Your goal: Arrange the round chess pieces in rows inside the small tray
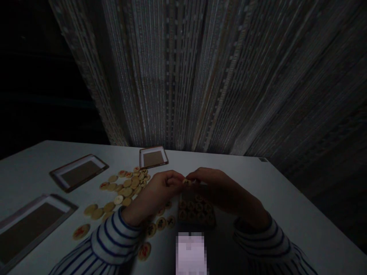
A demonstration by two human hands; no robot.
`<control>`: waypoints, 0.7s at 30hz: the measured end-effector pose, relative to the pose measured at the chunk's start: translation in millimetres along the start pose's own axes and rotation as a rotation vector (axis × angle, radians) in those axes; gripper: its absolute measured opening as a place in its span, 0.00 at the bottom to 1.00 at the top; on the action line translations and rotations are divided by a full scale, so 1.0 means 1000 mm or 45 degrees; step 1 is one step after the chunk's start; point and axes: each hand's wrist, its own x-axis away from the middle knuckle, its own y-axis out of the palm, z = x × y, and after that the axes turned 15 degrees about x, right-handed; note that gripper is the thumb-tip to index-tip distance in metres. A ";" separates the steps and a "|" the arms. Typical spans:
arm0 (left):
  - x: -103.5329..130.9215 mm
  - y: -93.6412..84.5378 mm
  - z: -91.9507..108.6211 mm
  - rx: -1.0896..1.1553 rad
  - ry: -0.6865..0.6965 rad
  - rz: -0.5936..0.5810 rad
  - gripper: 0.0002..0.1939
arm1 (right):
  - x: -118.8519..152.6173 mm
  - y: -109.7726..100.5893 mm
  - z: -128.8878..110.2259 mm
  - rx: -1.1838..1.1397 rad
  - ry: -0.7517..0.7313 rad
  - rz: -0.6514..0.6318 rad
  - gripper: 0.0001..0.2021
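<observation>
Between the fingertips of both hands is a small round wooden piece (187, 181) with a dark mark. My left hand (160, 189) pinches it from the left, and my right hand (216, 187) reaches it from the right with curled fingers. Just below the hands sits a dark box (210, 222) holding rows of round marked pieces, partly in shadow and partly covered by my right hand. Loose wooden pieces (127, 191), some with red or black characters, lie scattered around and beyond my left forearm.
A white table (243, 244) bears it all. Open shallow trays stand at the far left (79, 173), near left (31, 227) and back middle (153, 157). Behind the table hangs a striped string curtain (183, 76). A small dark rectangle (263, 160) marks the back right corner.
</observation>
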 end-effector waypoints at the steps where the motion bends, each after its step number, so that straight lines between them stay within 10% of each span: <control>1: -0.001 0.000 -0.002 -0.009 -0.011 0.020 0.14 | 0.000 0.000 0.000 -0.004 -0.008 -0.001 0.09; 21: 0.003 0.000 0.009 -0.136 0.040 0.061 0.14 | 0.000 0.003 0.002 -0.005 0.013 -0.041 0.09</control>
